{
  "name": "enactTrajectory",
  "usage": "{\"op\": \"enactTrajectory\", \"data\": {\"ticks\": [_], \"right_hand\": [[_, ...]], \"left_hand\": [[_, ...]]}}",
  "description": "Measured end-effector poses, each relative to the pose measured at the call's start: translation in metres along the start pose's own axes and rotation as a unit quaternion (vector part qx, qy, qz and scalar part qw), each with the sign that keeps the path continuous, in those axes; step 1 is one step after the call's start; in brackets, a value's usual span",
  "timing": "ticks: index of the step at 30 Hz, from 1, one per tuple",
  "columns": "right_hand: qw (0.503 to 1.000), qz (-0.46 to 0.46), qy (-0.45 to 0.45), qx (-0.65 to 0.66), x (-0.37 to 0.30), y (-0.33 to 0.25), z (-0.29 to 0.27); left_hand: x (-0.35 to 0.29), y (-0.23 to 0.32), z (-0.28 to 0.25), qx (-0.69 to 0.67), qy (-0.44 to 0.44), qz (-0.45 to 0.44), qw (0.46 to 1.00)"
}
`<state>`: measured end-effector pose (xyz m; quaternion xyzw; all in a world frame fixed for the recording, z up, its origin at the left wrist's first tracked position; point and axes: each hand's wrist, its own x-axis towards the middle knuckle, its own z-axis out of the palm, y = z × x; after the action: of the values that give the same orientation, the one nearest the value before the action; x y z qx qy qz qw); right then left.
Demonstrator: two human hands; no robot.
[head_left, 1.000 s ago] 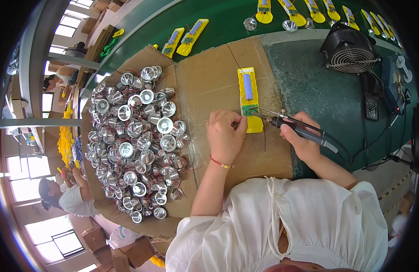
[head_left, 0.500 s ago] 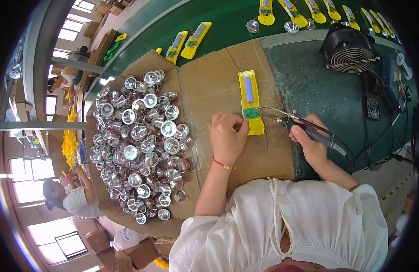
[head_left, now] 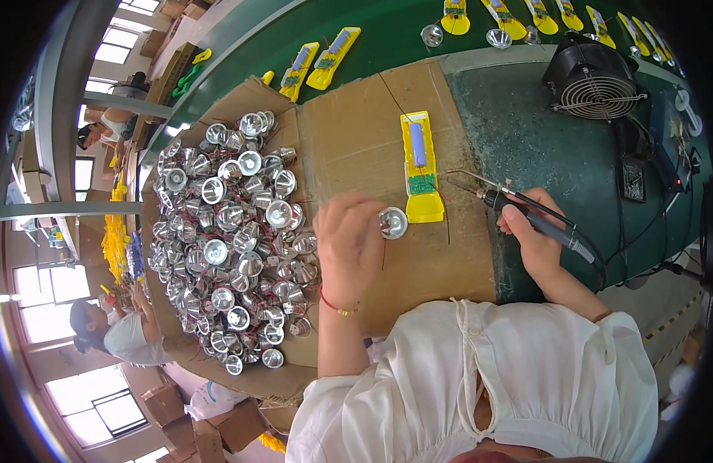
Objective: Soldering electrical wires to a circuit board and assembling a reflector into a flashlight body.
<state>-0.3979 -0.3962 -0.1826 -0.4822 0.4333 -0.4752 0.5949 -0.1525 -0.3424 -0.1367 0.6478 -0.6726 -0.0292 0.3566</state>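
My left hand [head_left: 347, 243], with a red bracelet at its wrist, hovers over the cardboard, fingers bent toward the right and partly blurred. Right beside its fingertips is a shiny reflector cup [head_left: 393, 223] with a thin dark wire; whether the fingers touch it I cannot tell. In my right hand [head_left: 534, 231] is a soldering iron [head_left: 526, 220], its tip apart from the circuit board. A yellow plastic housing [head_left: 424, 208] lies on the cardboard, holding a blue-violet battery cell [head_left: 418, 145] and a green circuit board [head_left: 422, 184], with loose wires at its ends.
A cardboard box [head_left: 291, 370] heaped with reflector cups [head_left: 229, 216] is at left. Several more yellow housings [head_left: 333, 58] line the green bench at the back. A black fan [head_left: 596, 85] and a dark power unit [head_left: 673, 158] stand at right. Co-workers [head_left: 128, 336] sit far left.
My left hand has moved left off the housing, and the reflector cup beside it has come into view. The soldering iron's tip has drawn away from the circuit board.
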Motion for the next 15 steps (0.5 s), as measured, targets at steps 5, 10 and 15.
{"op": "enactTrajectory", "data": {"ticks": [5,10,15], "right_hand": [[1.0,0.0,-0.012,-0.009,0.0,0.002,-0.002],[1.0,0.016,-0.016,0.005,0.0,0.002,-0.004],[1.0,0.017,-0.02,0.017,-0.001,0.002,-0.003]], "left_hand": [[-0.014,-0.006,-0.017,0.132,-0.048,-0.038,0.989],[-0.036,0.018,-0.014,0.019,0.02,-0.192,0.981],[-0.045,0.006,-0.018,0.047,-0.1,-0.104,0.988]]}}
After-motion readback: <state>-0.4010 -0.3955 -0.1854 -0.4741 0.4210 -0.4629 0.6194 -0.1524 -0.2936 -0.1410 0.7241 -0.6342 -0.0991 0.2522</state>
